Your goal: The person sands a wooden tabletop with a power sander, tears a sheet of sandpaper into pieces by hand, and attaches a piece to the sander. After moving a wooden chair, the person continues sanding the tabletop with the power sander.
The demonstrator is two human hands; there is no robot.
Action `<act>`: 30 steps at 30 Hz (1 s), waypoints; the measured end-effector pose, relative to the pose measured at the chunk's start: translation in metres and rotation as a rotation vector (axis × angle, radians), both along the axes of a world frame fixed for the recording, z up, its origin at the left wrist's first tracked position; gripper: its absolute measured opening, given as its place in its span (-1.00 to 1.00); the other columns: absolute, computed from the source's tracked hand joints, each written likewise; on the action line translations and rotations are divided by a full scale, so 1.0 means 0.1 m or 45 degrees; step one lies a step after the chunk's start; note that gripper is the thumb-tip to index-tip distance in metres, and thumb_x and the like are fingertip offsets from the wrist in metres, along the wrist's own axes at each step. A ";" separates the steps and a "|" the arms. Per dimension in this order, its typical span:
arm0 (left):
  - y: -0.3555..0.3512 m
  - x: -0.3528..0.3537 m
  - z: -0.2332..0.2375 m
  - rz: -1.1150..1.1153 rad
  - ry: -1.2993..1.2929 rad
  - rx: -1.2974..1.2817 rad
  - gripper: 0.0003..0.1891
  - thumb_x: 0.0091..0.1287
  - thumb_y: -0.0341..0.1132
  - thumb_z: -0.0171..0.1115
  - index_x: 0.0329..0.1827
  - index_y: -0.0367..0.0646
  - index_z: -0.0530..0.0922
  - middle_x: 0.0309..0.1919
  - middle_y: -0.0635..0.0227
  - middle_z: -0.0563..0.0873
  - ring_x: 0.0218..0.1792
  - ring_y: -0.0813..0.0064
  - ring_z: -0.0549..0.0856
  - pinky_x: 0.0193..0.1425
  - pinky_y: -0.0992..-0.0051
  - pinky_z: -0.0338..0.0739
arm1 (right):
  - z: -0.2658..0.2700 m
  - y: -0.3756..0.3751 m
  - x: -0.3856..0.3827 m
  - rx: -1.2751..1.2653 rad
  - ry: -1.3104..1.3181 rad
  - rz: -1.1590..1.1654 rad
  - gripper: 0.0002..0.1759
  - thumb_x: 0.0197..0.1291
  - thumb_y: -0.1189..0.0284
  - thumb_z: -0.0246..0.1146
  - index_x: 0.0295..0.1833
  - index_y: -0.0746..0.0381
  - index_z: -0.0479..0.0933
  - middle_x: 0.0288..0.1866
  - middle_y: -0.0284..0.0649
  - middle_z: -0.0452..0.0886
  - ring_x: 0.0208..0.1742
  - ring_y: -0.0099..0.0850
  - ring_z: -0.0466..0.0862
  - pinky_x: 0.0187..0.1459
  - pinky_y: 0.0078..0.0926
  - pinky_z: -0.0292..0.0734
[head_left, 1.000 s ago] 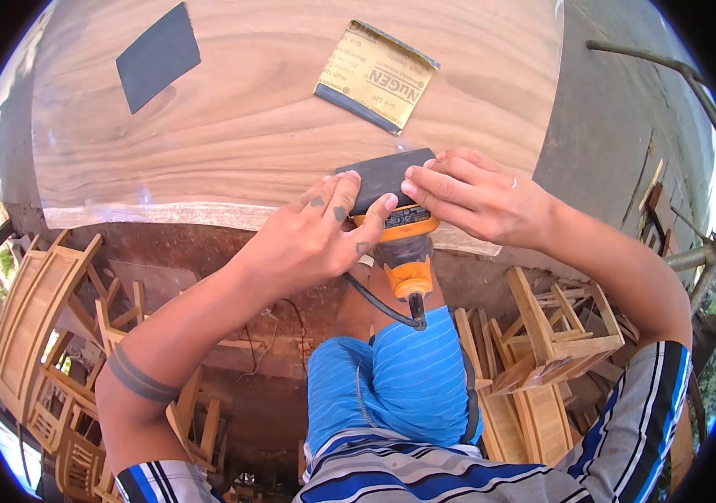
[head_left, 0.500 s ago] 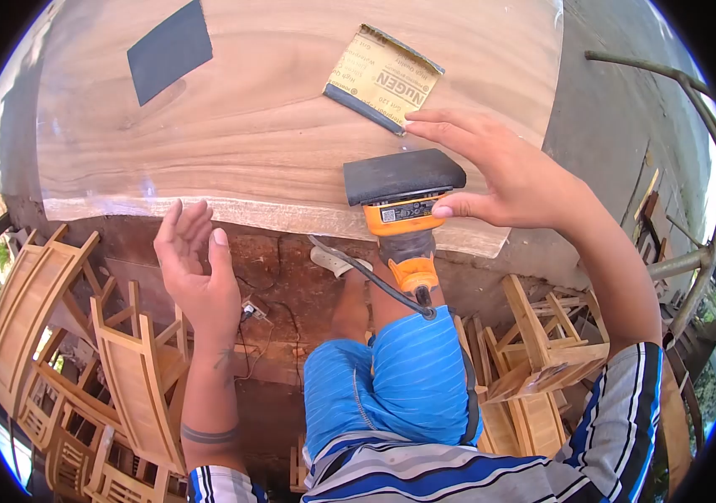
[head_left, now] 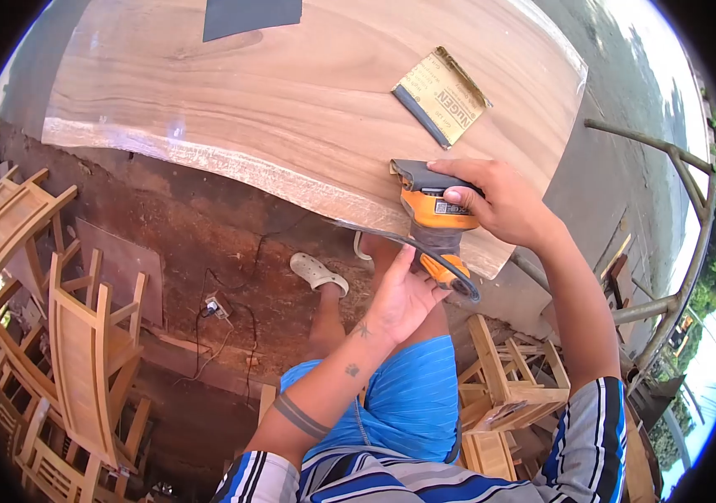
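Observation:
An orange and black power sander (head_left: pixel 438 220) lies at the front edge of the wooden slab (head_left: pixel 291 126), its dark sanding pad facing away from me. My right hand (head_left: pixel 500 201) grips the pad end, thumb on the near side and fingers over the top. Palm up, my left hand (head_left: pixel 404 298) is closed round the sander's lower body beside the black cord. Beyond the sander lies a folded yellow sandpaper piece (head_left: pixel 442 96) with printed lettering. A dark grey sandpaper sheet (head_left: pixel 251 17) rests at the far edge of the view.
Wooden chairs (head_left: pixel 81 360) are stacked at the left, and more wooden furniture (head_left: pixel 513 377) stands at the lower right. A power socket with cords (head_left: pixel 217 307) lies on the ground. Metal pipes (head_left: pixel 656 310) stand at the right.
My left hand has come from the left to the sander's lower body. My right hand has closed on the pad end. The view has shifted, and the sander is tilted differently.

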State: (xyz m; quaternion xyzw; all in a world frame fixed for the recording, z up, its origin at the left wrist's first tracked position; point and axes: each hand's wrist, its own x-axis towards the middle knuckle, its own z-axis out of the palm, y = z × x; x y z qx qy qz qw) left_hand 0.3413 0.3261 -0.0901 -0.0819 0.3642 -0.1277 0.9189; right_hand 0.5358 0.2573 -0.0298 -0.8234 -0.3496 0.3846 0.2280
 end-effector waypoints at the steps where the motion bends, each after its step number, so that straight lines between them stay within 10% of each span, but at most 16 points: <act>1: -0.04 0.05 -0.02 0.053 -0.033 -0.040 -0.36 0.45 0.17 -0.07 0.32 -0.20 0.29 0.08 0.12 0.57 0.08 0.16 0.60 0.22 0.20 0.50 | -0.01 -0.01 -0.01 0.010 0.019 -0.010 -0.60 0.24 0.32 0.22 0.14 0.26 0.54 0.00 0.00 0.65 0.03 0.00 0.59 0.08 -0.19 0.47; 6: -0.16 0.19 -0.13 0.235 0.027 -0.220 -0.36 0.42 0.17 0.01 0.34 -0.15 0.29 0.01 0.23 0.60 -0.01 0.24 0.63 0.09 0.25 0.57 | 0.04 -0.04 -0.04 0.044 -0.022 0.006 -0.58 0.25 0.32 0.20 0.18 0.28 0.52 -0.03 0.03 0.65 -0.02 0.00 0.64 0.07 -0.23 0.49; 15: 0.79 0.27 0.62 -0.143 0.186 2.203 -0.23 0.05 -0.37 0.46 0.32 -0.28 0.25 0.05 0.00 0.46 0.06 0.17 0.54 0.14 0.26 0.49 | -0.18 -0.06 -0.74 0.983 0.989 -0.874 -0.02 0.35 -0.27 -0.29 0.49 0.42 0.02 0.55 -0.04 0.05 0.56 -0.27 0.04 0.50 -0.25 -0.13; 21: 1.17 0.92 0.89 -0.633 0.294 2.804 -0.09 -0.09 -0.37 0.49 0.39 -0.19 0.19 0.05 -0.11 0.38 0.06 -0.01 0.51 0.15 0.20 0.46 | -0.66 0.52 -0.71 1.053 1.382 -1.255 -0.20 0.44 -0.13 -0.24 0.49 0.30 0.07 0.50 -0.06 0.17 0.48 -0.28 0.21 0.46 -0.26 0.01; 25: 1.25 1.20 0.82 -0.724 0.458 2.900 -0.11 -0.08 -0.39 0.51 0.38 -0.20 0.23 0.03 -0.02 0.41 0.06 0.07 0.53 0.16 0.23 0.46 | -0.66 0.40 -0.45 0.797 0.653 -1.315 -0.60 0.40 0.36 0.10 0.24 0.37 0.38 0.17 -0.10 0.53 0.19 -0.29 0.52 0.24 -0.37 0.38; 30: 1.41 1.12 1.16 -0.916 0.385 2.575 -0.45 0.11 -0.44 0.44 0.18 -0.33 0.46 0.09 0.07 0.48 -0.07 0.35 0.62 -0.08 0.42 0.58 | -0.64 -0.25 0.07 0.387 -0.021 -1.138 -0.54 0.19 0.48 0.28 0.19 0.35 0.40 0.03 -0.08 0.55 0.01 -0.33 0.55 0.08 -0.37 0.45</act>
